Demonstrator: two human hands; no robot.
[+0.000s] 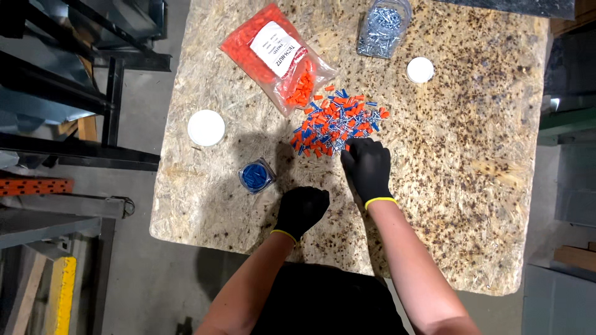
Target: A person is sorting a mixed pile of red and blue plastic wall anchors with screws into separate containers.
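A heap of small orange and blue connectors mixed with silver screws [338, 121] lies in the middle of a chipboard table [472, 161]. My right hand [367, 169], in a black glove, rests at the heap's near edge with its fingertips on the pieces. My left hand [302, 209], also gloved in black, is curled into a loose fist on the table, just right of a small clear jar holding blue pieces [256, 176]. I cannot tell whether the fist holds anything.
A clear bag of orange connectors with a white label [276, 56] lies at the back. A clear jar of silver screws [383, 28] stands at the far edge. Two white lids [206, 128] [420, 69] lie on the table. Dark metal racks [56, 93] stand at left.
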